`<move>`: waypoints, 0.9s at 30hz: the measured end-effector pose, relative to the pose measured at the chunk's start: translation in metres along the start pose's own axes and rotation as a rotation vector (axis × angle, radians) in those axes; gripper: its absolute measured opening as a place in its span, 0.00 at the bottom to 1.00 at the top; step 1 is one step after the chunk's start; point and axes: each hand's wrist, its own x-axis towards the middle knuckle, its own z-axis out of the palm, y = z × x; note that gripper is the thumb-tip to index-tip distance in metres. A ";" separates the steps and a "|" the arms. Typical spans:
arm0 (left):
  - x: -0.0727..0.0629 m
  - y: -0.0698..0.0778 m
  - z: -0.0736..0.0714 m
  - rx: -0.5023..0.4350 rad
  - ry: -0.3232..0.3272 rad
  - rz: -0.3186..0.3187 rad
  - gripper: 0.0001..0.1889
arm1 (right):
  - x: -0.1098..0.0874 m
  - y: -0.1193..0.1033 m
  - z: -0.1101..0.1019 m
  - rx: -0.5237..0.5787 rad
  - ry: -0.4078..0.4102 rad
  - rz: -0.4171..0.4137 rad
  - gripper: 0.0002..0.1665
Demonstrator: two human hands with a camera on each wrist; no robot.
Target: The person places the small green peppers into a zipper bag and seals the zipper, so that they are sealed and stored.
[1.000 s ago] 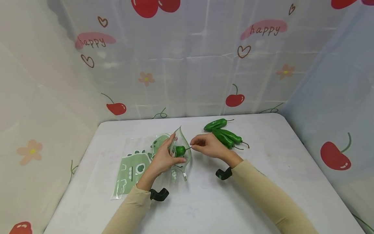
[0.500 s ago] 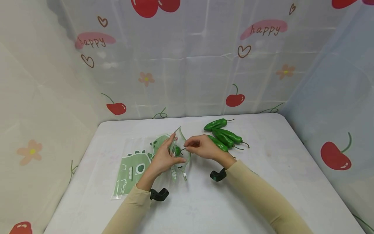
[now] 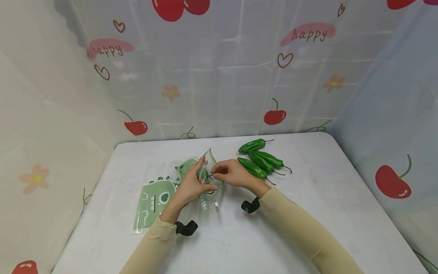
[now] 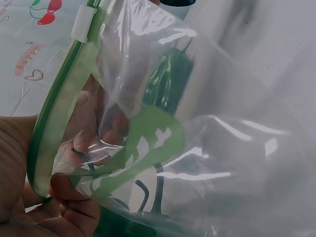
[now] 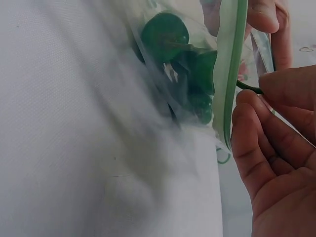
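A clear zip bag (image 4: 247,143) with a green dinosaur print stands with its mouth facing right. My left hand (image 3: 191,186) grips it at the mouth, thumb and fingers spread apart. At the mouth my right hand (image 3: 234,174) pinches the thin stem (image 5: 250,88) of a green chili pepper between thumb and fingertips. Most of that pepper is inside the bag, largely hidden by the left hand in the head view. Green peppers (image 5: 165,37) show through the plastic in the right wrist view. A white slider (image 4: 84,23) sits on the green zip edge.
Several green chili peppers (image 3: 262,161) lie on the white table (image 3: 308,220), just beyond and right of my right hand. A flat green dinosaur-print bag (image 3: 155,203) lies left of my left hand. Printed sheeting (image 3: 219,95) encloses the table's back and sides.
My right hand has moved left, carrying the pepper deeper into the bag. More of the loose peppers are uncovered behind it. The left hand has stayed in place.
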 end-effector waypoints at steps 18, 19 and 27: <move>0.001 -0.003 0.001 -0.008 0.004 -0.007 0.63 | -0.012 0.001 -0.020 -0.015 -0.048 -0.013 0.13; 0.001 -0.002 0.001 -0.001 0.009 -0.007 0.63 | -0.013 0.001 -0.023 -0.015 -0.050 -0.011 0.13; 0.001 -0.003 0.001 -0.003 0.011 -0.012 0.64 | -0.023 0.005 -0.043 -0.076 -0.055 -0.039 0.11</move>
